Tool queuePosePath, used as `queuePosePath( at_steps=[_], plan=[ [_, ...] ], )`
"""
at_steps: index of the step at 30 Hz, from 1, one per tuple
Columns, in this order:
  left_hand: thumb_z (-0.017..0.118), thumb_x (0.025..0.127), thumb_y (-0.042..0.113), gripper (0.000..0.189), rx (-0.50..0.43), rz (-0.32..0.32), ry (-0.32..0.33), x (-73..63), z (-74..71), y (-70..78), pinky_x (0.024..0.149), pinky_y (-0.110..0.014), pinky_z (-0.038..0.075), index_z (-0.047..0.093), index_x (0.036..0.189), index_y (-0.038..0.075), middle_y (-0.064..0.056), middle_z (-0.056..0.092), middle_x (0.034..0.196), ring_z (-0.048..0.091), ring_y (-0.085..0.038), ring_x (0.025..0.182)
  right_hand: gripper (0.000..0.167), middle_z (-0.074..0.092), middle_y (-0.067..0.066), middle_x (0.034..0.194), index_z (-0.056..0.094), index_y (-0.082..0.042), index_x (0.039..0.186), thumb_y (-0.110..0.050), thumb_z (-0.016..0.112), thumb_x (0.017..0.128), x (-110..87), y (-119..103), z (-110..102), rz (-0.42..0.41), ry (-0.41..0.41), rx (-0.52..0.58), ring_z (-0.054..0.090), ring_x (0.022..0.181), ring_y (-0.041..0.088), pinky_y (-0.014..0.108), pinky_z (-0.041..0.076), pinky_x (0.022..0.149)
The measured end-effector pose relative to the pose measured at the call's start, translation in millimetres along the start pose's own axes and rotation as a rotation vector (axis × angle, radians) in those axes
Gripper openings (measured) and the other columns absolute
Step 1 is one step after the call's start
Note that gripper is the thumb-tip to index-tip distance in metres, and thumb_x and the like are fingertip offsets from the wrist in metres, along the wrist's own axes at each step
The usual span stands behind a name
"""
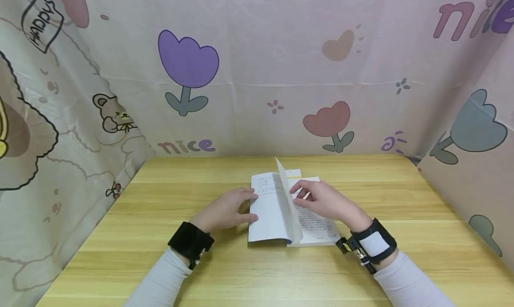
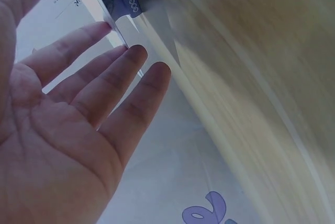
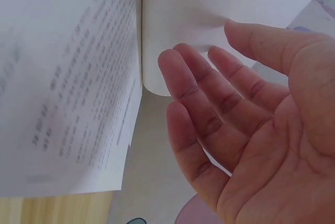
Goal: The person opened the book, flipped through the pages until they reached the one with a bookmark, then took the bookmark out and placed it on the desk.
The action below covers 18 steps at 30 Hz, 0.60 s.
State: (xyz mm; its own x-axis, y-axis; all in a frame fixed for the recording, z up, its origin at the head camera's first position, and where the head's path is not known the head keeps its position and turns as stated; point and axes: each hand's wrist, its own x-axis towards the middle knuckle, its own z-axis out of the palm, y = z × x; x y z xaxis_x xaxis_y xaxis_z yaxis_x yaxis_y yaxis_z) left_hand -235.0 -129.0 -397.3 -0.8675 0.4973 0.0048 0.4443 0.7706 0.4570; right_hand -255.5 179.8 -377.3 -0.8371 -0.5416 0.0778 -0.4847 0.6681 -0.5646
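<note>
An open paperback book (image 1: pixel 270 217) lies on the table, printed text on its pages. One loose page (image 1: pixel 287 195) stands up from the middle, between the left side and the right-hand page (image 1: pixel 317 226). My left hand (image 1: pixel 230 209) is at the book's left edge, thumb and fingertips touching it; in the left wrist view its fingers (image 2: pixel 128 85) are spread and nearly straight. My right hand (image 1: pixel 321 197) hovers over the right-hand page, fingertips close beside the raised page. The right wrist view has its fingers (image 3: pixel 212 116) loosely bent, thumb apart from them, nothing pinched.
A white piece with a yellow stripe (image 1: pixel 294 173) sticks out behind the book's top edge. The wooden table (image 1: pixel 192 177) meets a printed cloth backdrop (image 1: pixel 257 119) at the back and sides. A black band with a small device (image 1: pixel 190 242) circles each wrist.
</note>
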Motion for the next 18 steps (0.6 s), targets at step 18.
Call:
queuePosePath(
  at_steps=[18],
  plan=[
    [0.080, 0.098, 0.038, 0.061, -0.008, 0.049, 0.074, -1.3, -11.1, -6.3, 0.125, -0.056, 0.045, 0.064, 0.146, 0.005, -0.015, 0.062, 0.155, 0.055, -0.036, 0.147, 0.025, 0.073, 0.004, 0.126, 0.071, -0.014, 0.125, -0.022, 0.075, 0.101, 1.6, -7, 17, -0.066, -0.049, 0.061, 0.073, 0.108, 0.018, 0.037, 0.064, 0.092]
  ],
)
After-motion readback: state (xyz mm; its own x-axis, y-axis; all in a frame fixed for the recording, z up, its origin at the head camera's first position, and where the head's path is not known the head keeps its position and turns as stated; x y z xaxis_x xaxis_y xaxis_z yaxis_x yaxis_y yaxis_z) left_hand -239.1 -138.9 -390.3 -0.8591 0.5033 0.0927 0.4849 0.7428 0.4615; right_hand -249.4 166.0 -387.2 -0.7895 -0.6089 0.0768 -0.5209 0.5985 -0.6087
